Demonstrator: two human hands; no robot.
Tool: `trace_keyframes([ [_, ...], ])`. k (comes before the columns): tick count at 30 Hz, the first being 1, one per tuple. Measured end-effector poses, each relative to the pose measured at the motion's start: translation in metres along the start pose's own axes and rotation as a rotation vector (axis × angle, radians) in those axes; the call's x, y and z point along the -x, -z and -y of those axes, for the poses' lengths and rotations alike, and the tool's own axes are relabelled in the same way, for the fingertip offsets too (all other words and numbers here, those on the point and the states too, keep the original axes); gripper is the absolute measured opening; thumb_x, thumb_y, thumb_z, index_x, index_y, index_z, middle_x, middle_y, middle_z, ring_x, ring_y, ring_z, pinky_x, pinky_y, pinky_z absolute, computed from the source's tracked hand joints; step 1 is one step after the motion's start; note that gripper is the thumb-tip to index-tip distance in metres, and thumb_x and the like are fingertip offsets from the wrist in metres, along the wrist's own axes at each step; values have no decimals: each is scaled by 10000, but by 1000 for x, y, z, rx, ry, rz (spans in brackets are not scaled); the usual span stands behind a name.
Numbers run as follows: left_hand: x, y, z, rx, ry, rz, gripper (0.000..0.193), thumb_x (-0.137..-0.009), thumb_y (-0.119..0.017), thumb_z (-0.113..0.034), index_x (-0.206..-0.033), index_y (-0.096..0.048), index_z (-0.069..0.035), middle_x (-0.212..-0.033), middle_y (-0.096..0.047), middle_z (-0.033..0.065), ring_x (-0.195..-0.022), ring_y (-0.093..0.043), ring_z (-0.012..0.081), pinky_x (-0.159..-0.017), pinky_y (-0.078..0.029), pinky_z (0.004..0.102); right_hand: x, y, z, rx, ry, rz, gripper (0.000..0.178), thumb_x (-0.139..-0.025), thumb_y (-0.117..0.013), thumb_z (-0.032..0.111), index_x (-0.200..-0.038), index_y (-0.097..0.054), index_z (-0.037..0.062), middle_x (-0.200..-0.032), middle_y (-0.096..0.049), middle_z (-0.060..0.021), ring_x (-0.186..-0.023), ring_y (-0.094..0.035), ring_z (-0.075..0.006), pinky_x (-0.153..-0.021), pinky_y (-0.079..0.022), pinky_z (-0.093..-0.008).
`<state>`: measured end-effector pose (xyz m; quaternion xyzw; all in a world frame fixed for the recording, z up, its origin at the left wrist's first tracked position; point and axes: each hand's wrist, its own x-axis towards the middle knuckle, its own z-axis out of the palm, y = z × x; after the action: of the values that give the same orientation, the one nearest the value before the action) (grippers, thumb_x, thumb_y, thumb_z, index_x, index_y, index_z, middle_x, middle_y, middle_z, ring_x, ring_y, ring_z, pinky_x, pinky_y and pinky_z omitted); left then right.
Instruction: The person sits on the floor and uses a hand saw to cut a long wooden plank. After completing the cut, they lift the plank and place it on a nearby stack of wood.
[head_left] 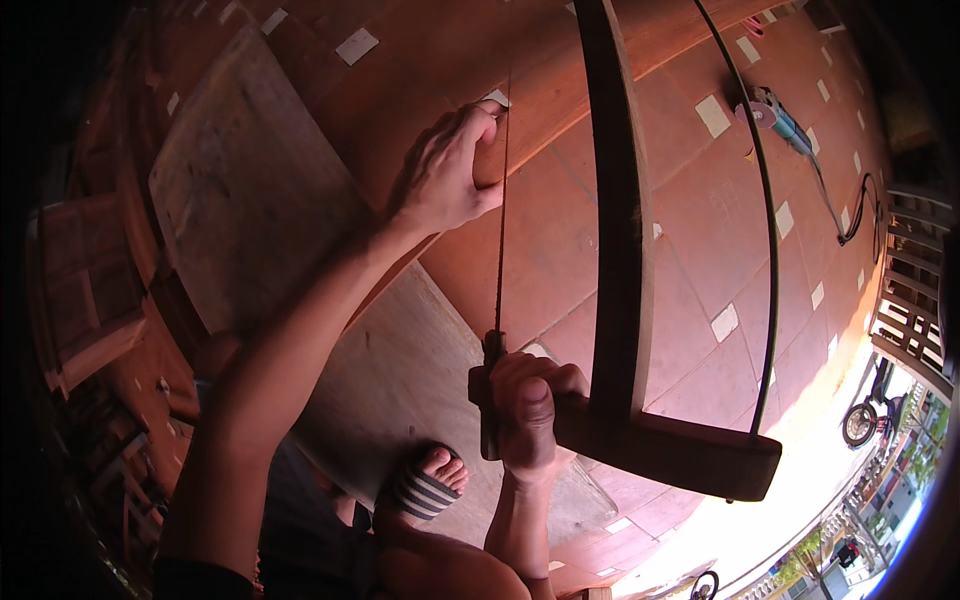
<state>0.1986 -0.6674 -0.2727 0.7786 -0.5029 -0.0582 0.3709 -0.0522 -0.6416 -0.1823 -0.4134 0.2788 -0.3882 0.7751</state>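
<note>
Grasping the near end of a dark wooden frame saw (622, 230), the right hand (535, 405) had its fingers wrapped round the end piece beside the blade's fitting, with the thumb laid over the top. The thin, straight metal blade (500, 265) ran away from that hand and crossed a long reddish-brown wooden plank (550, 113). Whether its teeth had bitten into the wood could not be told. The left hand (440, 180) clasped the plank, fingers curled over it and thumb at the nearer edge, just beside the blade.

The plank lay slantwise across a broad grey-brown wooden board (400, 345), on which rested a foot in a black-and-grey striped sandal (425, 492). To the right of the blade stood the saw's thick middle bar and, farther out, its slim dark tension line (772, 270). Beyond that, a teal angle grinder (785, 125) lay on the terracotta-tiled floor (700, 250) near its looped black cable (845, 238).
</note>
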Motion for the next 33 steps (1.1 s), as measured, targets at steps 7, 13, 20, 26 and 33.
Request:
trace_keyframes([
  [7, 2, 4, -1, -16, 0, -1, 516, -677, -832, -75, -1044, -471, -48, -1114, -613, 140, -1000, -613, 365, -879, -513, 446, 21, 5, 9, -25, -11, -2, 333, -1004, -679, 210, -808, -440, 86, -653, -517, -57, -573, -463, -178, -665, -446, -388],
  [13, 0, 0, 1, -7, -64, -30, 527, -673, -829, -76, -1078, -493, -43, -1046, -597, 124, -970, -608, 352, -854, -511, 437, -14, -2, 2, 24, -43, 12, 288, -1017, -652, 187, -831, -471, 65, -678, -530, -69, -618, -479, -187, -718, -446, -391],
  [20, 3, 3, -1, -8, -13, -18, 505, -671, -830, -73, -1032, -479, -48, -1012, -585, 119, -962, -603, 355, -845, -511, 437, 43, 8, 29, -32, -68, 29, 319, -1000, -688, 215, -825, -450, 95, -680, -536, -61, -594, -500, -183, -657, -448, -395],
  [26, 0, -1, -1, 3, -22, -9, 508, -667, -829, -70, -1020, -464, -53, -1086, -610, 136, -968, -604, 364, -855, -507, 445, -26, -4, 1, 49, -67, -6, 289, -1032, -627, 167, -840, -444, 50, -700, -545, -87, -613, -463, -180, -665, -430, -381],
  [33, 3, 4, -1, 1, 0, -5, 499, -670, -824, -64, -1009, -457, -52, -1241, -620, 156, -1017, -608, 385, -877, -502, 446, 30, 3, 30, 66, -91, -17, 333, -1020, -665, 225, -816, -452, 71, -692, -569, -87, -607, -495, -188, -649, -472, -397],
])
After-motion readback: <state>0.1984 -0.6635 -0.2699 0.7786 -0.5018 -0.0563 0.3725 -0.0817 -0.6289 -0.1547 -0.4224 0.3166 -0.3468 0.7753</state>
